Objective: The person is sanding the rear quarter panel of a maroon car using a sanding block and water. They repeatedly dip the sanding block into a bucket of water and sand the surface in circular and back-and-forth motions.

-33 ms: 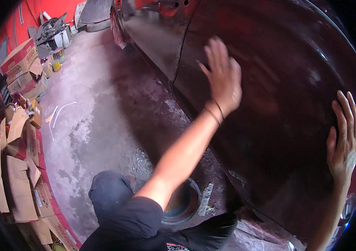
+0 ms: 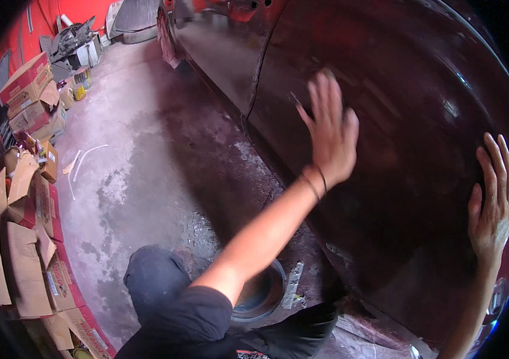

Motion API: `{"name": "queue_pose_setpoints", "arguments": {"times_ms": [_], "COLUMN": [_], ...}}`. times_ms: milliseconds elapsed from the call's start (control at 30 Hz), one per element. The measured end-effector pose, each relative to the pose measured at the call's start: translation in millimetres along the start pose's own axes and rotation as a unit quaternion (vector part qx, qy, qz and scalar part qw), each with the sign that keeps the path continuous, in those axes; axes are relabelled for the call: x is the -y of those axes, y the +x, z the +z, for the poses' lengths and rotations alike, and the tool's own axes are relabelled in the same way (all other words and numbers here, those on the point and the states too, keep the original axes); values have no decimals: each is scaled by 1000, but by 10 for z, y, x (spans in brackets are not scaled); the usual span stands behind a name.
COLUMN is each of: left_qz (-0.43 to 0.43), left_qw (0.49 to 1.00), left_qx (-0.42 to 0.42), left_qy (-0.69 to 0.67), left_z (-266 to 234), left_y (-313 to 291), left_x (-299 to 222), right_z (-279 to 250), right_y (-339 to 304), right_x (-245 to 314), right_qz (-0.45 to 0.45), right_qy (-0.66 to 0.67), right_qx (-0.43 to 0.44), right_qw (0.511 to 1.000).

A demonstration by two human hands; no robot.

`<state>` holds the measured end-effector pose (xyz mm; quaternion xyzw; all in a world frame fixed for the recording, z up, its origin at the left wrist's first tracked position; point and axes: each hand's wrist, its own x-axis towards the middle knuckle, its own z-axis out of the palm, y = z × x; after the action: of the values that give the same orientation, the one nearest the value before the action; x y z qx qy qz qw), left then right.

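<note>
A dark maroon car door panel (image 2: 398,239) fills the right side of the view, its surface dull with faint reflections. My left hand (image 2: 333,134) lies on it palm down, fingers stretched and the thumb apart, a thin dark band round the wrist. Whether anything thin is under that palm is hidden. Farther right, my right hand (image 2: 494,206) rests flat against the same panel, fingers upward and thumb out, with nothing seen in it. A vertical door gap (image 2: 257,78) runs to the left of my left hand.
Below my left forearm stands a round basin (image 2: 278,287) on the stained concrete floor (image 2: 140,179), beside a strip of scrap (image 2: 292,284). Cardboard boxes (image 2: 30,269) line the left side. Car parts (image 2: 72,45) are piled by the red wall. White strips (image 2: 87,152) lie on the floor.
My left hand has slid across the panel, a little nearer to me and to the right. The right hand stays in nearly the same place.
</note>
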<state>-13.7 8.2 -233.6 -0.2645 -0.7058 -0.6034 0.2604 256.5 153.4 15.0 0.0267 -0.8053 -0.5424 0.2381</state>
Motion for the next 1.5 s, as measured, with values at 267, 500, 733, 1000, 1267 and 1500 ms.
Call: {"name": "queue_pose_setpoints", "arguments": {"times_ms": [267,500,733,1000,1267,1500], "left_qz": [-92,-2,-178,-66,-205,-30], "left_qw": [987,999,976,997,969,998], "left_qx": [-82,44,-81,-18,-113,33], "left_qy": [-104,1,-92,-35,-84,-36], "left_z": [-564,255,-463,380,-321,601], "left_y": [936,-911,839,-1126,445,-1785], "left_x": [806,-295,1112,-44,1076,-301], "right_z": [-127,-91,-377,-251,-253,-208], "right_y": [80,6,194,118,242,160], "right_x": [-80,-95,-47,83,95,129], "right_qz": [-13,-49,-37,-12,-20,-3], "right_qy": [-16,-13,0,26,37,55], "right_qx": [10,13,14,-1,-21,-19], "right_qw": [1000,999,999,1000,999,998]}}
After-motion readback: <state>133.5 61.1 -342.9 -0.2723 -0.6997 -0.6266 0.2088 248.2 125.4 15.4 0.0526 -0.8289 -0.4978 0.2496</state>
